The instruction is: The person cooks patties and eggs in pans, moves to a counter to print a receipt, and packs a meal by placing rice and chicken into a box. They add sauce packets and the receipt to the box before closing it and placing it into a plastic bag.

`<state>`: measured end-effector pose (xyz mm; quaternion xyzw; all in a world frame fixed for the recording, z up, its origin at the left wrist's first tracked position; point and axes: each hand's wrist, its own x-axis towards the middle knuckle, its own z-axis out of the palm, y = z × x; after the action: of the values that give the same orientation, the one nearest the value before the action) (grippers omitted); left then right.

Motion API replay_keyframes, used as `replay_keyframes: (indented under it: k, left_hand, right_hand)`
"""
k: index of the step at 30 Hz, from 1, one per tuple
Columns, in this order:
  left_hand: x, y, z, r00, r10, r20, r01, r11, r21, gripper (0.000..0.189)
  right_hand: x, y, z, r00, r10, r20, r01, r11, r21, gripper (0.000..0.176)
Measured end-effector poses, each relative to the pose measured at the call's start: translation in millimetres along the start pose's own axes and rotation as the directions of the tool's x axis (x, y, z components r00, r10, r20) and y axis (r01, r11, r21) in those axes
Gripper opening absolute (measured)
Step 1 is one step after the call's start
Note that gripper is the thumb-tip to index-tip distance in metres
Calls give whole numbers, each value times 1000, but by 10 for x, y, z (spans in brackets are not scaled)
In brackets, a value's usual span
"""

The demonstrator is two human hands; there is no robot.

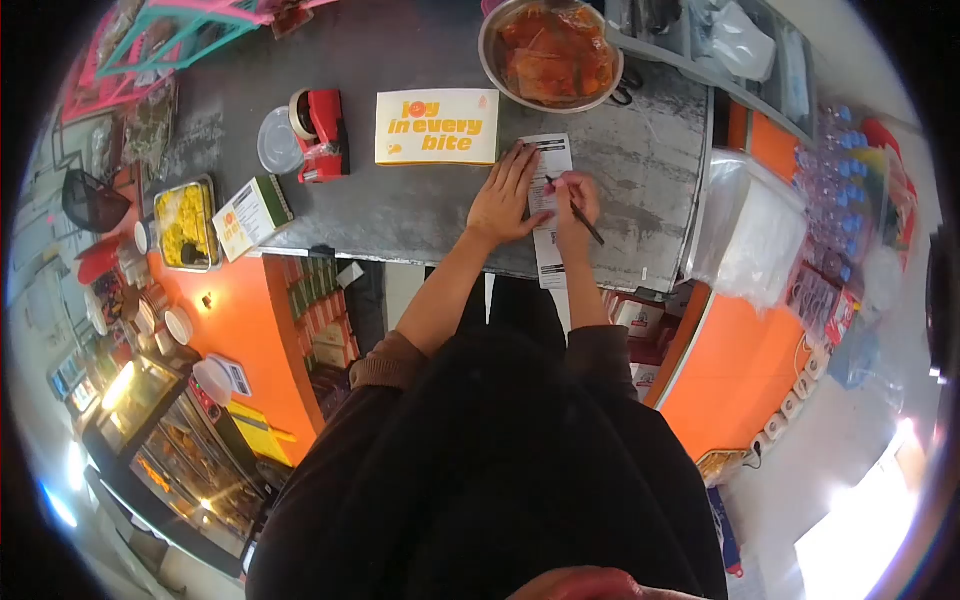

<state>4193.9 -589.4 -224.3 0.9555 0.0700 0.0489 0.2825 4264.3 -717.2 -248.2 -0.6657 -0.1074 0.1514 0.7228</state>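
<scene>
A long printed paper slip (pixel 553 262) lies on the dark counter, its lower end hanging past the front edge. My left hand (pixel 505 200) rests flat on the slip's left side, fingers stretched out. In my right hand (pixel 577 205) is a dark pen (pixel 588 223), its tip at the paper. Just left of the slip's top sits a white box (pixel 437 128) with yellow "joy in every bite" lettering. Behind the slip stands a metal bowl (pixel 487 50) of reddish-orange food in sauce.
A red tape dispenser (pixel 325 137), a clear round lid (pixel 281 142), a small carton (pixel 250 218) and a tray of yellow food (pixel 186 225) are on the left. Black-handled scissors (pixel 627 87) lie beside the bowl. Plastic bags (pixel 748 225) hang at the right edge.
</scene>
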Motion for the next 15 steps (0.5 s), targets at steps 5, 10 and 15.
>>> replay_keyframes:
  k: [5,10,15]
  left_hand:
    - [17,7,-30,998,-17,58,14,998,55,101]
    - [30,-6,-24,995,-18,99,7,993,114,102]
    - [30,-9,-15,996,-26,84,20,997,81,103]
  right_hand:
    - [-63,157,-56,992,-73,-106,23,912,-410,16]
    - [-36,72,27,976,-216,-18,184,869,-460,20]
    - [-57,-5,37,957,-282,-75,201,824,-530,23]
